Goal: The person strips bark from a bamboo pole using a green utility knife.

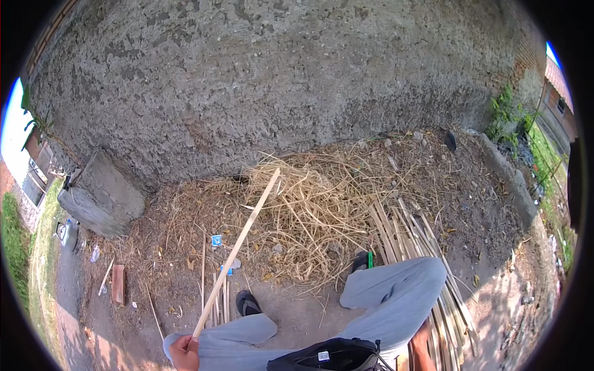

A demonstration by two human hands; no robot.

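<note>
The left hand (182, 353) has its fingers round the near end of a pale strip (237, 253); the right hand (421, 339) is beside stacked strips (447, 312), grip hidden. Apparently mid-handling, the next move calls for clearing the shavings (309, 210) beyond.

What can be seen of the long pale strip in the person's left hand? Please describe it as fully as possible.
The long pale strip is narrow, light tan and nearly straight, and looks like split bamboo or wood. It appears to be one piece, with no visible break. The left hand grips its near end; from there it slants forward and to the right. Its far end shows against the heap of shavings, though whether they touch cannot be told.
</note>
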